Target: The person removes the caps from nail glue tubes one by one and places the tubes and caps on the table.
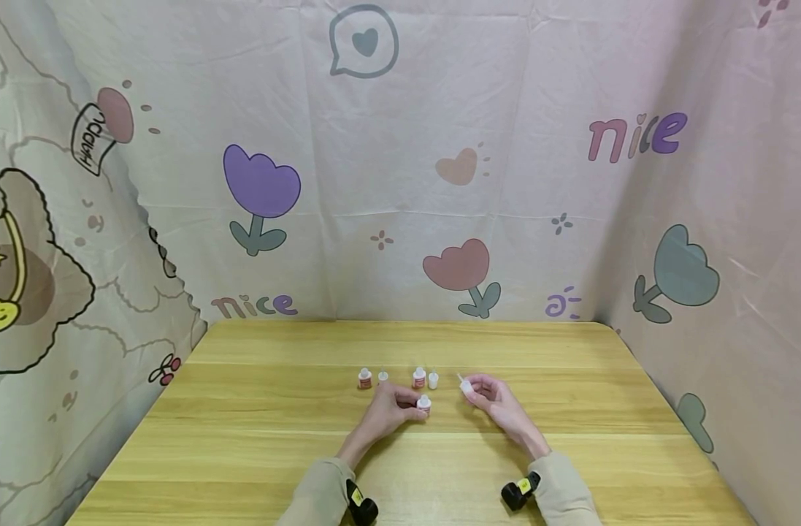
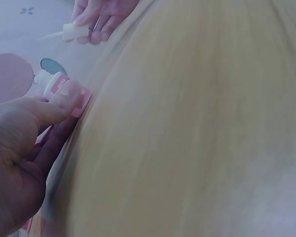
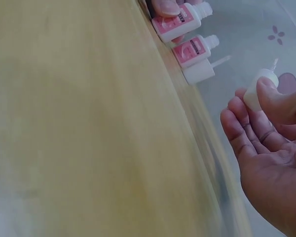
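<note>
My left hand [image 1: 388, 413] grips a small white bottle [image 1: 424, 405] with a pink label, standing upright at the table surface. Its white threaded neck is uncovered in the left wrist view, with the thumb across the label. To the right, my right hand [image 1: 499, 404] pinches a white brush cap [image 1: 466, 386] between thumb and fingers. The cap's thin brush points up, away from the palm, in the right wrist view. Behind the hands stand two more uncapped pink-labelled bottles, a left one [image 1: 364, 379] and a middle one [image 1: 419, 378].
A white brush cap [image 1: 433, 380] stands brush-up beside the middle bottle, and another cap [image 1: 383, 378] beside the left bottle, partly behind my left hand. The wooden table [image 1: 255, 409] ends at a printed cloth backdrop [image 1: 374, 146]. Black cameras sit at both wrists.
</note>
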{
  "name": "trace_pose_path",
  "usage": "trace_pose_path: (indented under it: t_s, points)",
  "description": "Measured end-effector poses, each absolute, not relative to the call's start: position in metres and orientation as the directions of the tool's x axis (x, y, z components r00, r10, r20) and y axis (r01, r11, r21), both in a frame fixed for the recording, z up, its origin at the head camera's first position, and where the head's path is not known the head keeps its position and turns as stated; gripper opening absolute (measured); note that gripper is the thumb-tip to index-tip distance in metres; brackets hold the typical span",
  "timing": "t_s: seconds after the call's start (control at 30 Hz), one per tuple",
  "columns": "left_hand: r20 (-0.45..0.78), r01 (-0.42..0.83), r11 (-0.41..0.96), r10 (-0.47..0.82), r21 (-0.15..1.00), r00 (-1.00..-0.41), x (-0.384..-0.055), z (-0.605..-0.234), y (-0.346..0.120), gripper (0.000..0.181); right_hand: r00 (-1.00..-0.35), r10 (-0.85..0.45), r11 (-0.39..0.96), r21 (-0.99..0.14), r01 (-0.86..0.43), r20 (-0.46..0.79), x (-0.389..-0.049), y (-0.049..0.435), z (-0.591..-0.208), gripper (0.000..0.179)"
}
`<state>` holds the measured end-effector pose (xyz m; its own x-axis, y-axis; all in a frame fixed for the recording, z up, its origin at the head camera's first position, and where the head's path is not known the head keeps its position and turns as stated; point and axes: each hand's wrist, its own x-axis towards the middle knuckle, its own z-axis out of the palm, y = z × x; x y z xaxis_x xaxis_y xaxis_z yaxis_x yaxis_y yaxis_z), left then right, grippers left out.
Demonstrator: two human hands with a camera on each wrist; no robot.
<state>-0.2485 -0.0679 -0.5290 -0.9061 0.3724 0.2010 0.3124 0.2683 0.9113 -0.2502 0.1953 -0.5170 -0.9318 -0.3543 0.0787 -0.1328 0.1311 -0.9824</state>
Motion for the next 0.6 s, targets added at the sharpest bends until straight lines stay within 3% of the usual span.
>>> trace_pose_path:
  t_s: [0.6]
  points:
    - [0.228,0.330,0.295,0.332,0.897,-0.915,-0.238,-0.529,-0.034,0.020,-0.930,-0.349,0.234,-0.950,-0.205,0.115,-0.259,0.222,-0.514,0.039]
